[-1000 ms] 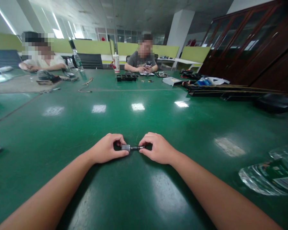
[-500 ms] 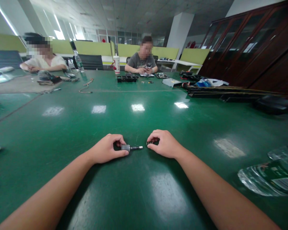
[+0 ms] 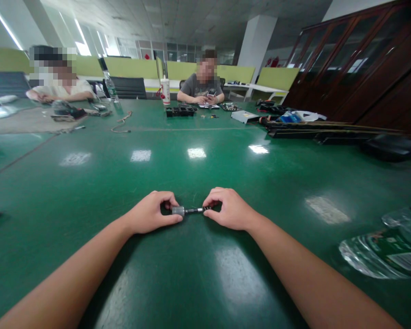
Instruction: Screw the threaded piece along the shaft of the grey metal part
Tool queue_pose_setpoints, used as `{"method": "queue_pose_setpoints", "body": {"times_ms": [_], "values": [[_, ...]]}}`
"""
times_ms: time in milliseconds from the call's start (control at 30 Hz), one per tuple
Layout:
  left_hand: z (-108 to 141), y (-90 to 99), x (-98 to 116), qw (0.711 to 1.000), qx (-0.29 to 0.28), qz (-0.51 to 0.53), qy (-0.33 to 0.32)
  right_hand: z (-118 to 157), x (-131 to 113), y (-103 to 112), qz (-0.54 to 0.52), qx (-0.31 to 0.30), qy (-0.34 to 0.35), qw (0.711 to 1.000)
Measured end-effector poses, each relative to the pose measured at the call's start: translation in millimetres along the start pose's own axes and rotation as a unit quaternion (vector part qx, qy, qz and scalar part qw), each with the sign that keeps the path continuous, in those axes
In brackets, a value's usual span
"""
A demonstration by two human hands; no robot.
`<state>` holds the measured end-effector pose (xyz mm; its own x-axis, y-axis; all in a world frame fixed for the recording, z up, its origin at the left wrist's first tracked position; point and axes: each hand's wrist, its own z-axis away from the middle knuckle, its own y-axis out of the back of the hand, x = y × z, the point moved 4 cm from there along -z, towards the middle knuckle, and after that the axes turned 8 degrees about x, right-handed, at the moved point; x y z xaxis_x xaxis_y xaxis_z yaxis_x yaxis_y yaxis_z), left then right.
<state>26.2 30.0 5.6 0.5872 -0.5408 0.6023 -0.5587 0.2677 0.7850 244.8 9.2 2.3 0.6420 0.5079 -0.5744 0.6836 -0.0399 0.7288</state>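
My left hand (image 3: 150, 213) is closed with thumb and fingers around a grey cylinder with a thin dark shaft (image 3: 178, 210). The shaft points right and ends in a silver tip. Across from it, my right hand (image 3: 232, 211) pinches a small black ridged piece (image 3: 207, 208), partly covered by the fingertips. The silver tip meets the near end of that piece; whether one sits inside the other cannot be made out. Both hands are low over the green table (image 3: 192, 256).
Clear plastic bottles (image 3: 380, 256) lie at the right. A black plastic part (image 3: 181, 111), a white bottle (image 3: 165, 90) and a cord (image 3: 121, 123) are farther back. Long black rails (image 3: 294, 130) lie back right. Two people sit at the far side, one holding a phone (image 3: 211, 92).
My right hand has moved slightly left, bringing the black ridged piece up against the silver shaft tip. My left hand has stayed almost still.
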Motion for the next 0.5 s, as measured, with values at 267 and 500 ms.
{"method": "queue_pose_setpoints", "body": {"times_ms": [267, 500], "values": [[-1, -0.1, 1, 1.000, 0.003, -0.003, -0.007, 0, -12, -14, -0.037, 0.009, 0.009, 0.999], [0, 0.2, 2, 1.000, 0.005, 0.022, -0.010, 1, -19, -22, -0.056, 0.011, 0.009, 0.998]]}}
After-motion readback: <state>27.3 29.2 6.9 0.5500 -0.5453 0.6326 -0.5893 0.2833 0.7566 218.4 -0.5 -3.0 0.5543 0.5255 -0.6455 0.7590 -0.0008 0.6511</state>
